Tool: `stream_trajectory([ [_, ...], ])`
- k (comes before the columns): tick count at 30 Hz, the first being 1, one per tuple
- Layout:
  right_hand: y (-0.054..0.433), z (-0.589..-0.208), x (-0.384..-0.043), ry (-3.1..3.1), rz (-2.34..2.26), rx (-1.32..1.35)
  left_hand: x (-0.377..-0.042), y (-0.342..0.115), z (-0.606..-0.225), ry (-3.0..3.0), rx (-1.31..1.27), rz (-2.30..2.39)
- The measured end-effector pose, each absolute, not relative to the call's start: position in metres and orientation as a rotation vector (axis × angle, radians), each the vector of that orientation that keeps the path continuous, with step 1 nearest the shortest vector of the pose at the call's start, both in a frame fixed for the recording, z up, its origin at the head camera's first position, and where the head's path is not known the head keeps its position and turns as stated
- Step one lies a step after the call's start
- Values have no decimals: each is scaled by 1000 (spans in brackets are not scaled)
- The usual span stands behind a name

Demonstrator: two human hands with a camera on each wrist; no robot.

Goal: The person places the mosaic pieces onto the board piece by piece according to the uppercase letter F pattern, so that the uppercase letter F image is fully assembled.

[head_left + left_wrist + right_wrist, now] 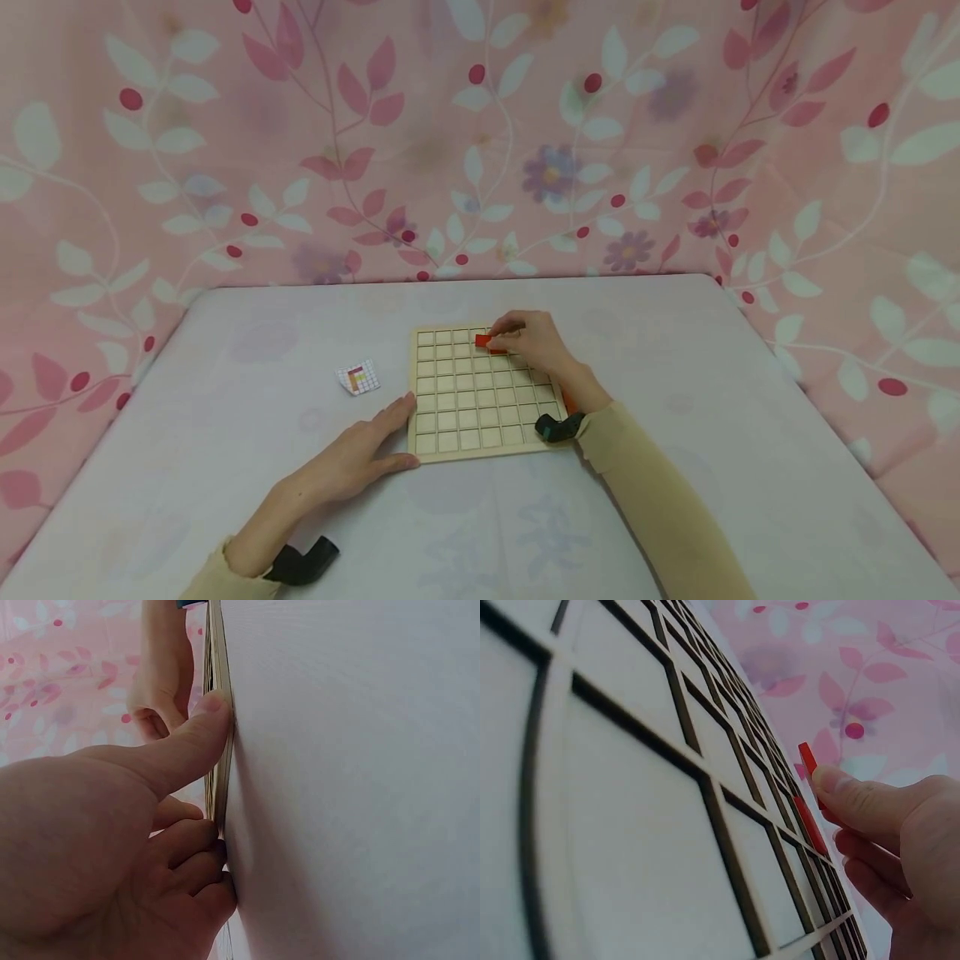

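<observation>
A pale wooden grid board (467,399) lies on the table. Over its far rows, my right hand (536,343) pinches a small red tile (807,756) between thumb and fingers, held up on edge in the right wrist view. Just below it, another red tile (810,827) sits in a cell of the grid. My left hand (348,458) rests against the board's left side, its fingers along the edge and its thumb near the front left corner. The left wrist view shows that thumb (199,739) touching the board's side.
A small paper card (359,377) with a coloured grid pattern lies left of the board. Something orange (570,402) shows at the board's right side, partly hidden under my right wrist. Behind the white-covered table (750,467) hangs a pink floral cloth (420,150).
</observation>
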State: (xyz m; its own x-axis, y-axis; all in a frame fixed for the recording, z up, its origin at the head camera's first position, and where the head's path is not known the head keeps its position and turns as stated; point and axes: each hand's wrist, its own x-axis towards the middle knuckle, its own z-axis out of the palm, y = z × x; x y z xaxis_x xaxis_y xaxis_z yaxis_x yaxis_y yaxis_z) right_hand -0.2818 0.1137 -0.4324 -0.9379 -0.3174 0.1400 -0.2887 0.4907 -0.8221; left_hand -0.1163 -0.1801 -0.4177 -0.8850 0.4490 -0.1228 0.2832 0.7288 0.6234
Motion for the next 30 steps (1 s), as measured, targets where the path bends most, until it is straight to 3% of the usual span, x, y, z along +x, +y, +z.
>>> stream_trajectory([
  [30, 112, -440, -279, 2663, -1473, -805, -118, -180, -421, 2678, 581, 892],
])
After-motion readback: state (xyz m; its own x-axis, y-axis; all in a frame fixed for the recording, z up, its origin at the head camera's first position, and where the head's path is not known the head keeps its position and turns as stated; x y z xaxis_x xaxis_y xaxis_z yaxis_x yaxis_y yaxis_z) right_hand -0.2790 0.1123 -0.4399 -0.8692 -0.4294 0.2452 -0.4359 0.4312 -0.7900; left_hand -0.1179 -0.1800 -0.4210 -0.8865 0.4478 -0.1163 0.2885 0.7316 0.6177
